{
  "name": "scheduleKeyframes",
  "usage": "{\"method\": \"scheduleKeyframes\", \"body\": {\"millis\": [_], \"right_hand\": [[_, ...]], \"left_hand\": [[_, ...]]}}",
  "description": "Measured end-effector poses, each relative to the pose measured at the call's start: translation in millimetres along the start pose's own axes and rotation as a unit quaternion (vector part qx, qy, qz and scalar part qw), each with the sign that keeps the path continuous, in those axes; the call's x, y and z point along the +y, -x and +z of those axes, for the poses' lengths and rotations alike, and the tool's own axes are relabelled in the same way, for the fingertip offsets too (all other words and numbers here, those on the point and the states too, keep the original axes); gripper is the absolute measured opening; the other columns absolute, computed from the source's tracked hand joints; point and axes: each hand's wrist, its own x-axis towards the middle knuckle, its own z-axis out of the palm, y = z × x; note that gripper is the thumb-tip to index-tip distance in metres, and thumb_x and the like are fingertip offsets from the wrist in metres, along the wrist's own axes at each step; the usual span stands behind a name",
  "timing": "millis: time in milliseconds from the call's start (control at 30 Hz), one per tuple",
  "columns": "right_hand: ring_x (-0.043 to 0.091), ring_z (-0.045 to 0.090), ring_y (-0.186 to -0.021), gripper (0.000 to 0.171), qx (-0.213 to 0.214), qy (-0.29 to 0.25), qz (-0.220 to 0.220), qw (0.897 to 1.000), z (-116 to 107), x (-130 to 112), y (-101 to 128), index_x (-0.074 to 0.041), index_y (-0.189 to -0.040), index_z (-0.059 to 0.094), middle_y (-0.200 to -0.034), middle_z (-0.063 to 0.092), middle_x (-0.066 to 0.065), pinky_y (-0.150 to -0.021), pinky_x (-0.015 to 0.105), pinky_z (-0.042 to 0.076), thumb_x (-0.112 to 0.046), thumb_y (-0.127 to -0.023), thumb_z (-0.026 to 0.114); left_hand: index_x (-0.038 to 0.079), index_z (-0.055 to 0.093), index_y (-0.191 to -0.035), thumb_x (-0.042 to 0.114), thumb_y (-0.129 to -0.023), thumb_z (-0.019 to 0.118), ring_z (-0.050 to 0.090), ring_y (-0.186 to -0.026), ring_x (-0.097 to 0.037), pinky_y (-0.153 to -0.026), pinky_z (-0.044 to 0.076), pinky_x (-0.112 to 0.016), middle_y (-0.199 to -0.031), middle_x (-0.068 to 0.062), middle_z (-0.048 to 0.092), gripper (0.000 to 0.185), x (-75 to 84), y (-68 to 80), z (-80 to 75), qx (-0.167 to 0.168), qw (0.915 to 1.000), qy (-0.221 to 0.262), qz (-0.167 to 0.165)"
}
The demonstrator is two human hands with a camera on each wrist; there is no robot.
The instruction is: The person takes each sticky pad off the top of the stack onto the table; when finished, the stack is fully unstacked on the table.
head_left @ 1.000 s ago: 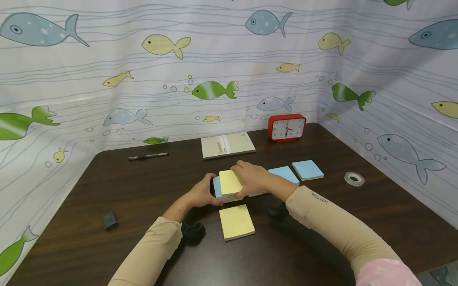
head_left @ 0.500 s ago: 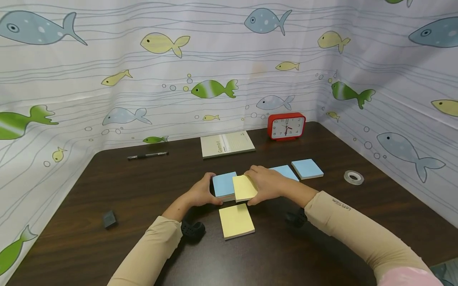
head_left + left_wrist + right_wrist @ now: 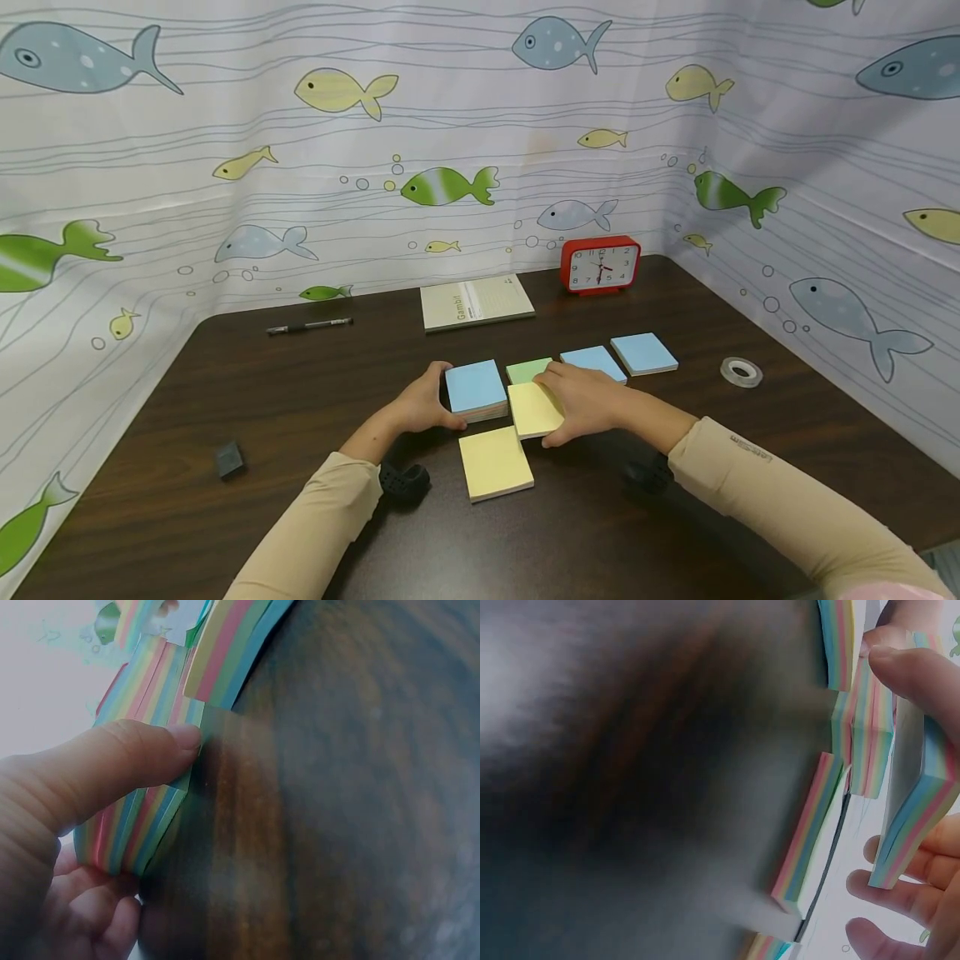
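My left hand grips the left side of a stack of sticky note pads with a blue top sheet. In the left wrist view the thumb lies along the striped edges of the stack, with fingers curled at the far side. A yellow-topped sticky note pad is in my right hand, pinched between thumb and fingers. The right wrist view shows this held pad raised, its layers striped. A second yellow-topped pad lies in front, and a green-topped pad is partly covered behind the held one.
Two blue-topped pads lie to the right, near a tape roll. At the back are a notebook, a red clock and a pen. A small dark block sits at left. Fish-patterned curtain surrounds the table.
My right hand has lifted the yellow-topped pad off the blue-topped stack and carried it right and toward me, uncovering the stack and part of the green-topped pad. The left hand stays put.
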Motion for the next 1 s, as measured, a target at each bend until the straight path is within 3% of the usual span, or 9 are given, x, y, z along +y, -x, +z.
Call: {"method": "scheduleKeyframes", "body": {"millis": [433,1000], "right_hand": [[0.011,0.042,-0.080,0.082,0.014,0.023,-0.024,0.999,10.2,3.2,24.3,-0.005,-0.116,0.050,-0.100,0.046,0.000,-0.058,0.027,0.040,-0.058,-0.056,0.069],[0.013,0.044,-0.084,0.085,-0.031,0.019,-0.022,0.999,16.8,2.2,36.8,-0.005,-0.117,0.050,-0.103,0.047,0.000,-0.066,0.031,0.042,-0.060,-0.055,0.070]], "left_hand": [[0.005,0.021,-0.133,0.025,-0.060,0.080,0.046,-0.105,-0.029,-0.083,0.038,-0.042,-0.124,-0.019,0.039,0.096,1.4,-0.4,-0.4,-0.005,1.0000,-0.003,-0.005],[0.002,0.023,-0.131,0.025,-0.060,0.081,0.046,-0.102,-0.028,-0.083,0.038,-0.042,-0.119,-0.017,0.042,0.094,-0.2,1.0,0.9,0.004,1.0000,0.000,0.008]]}}
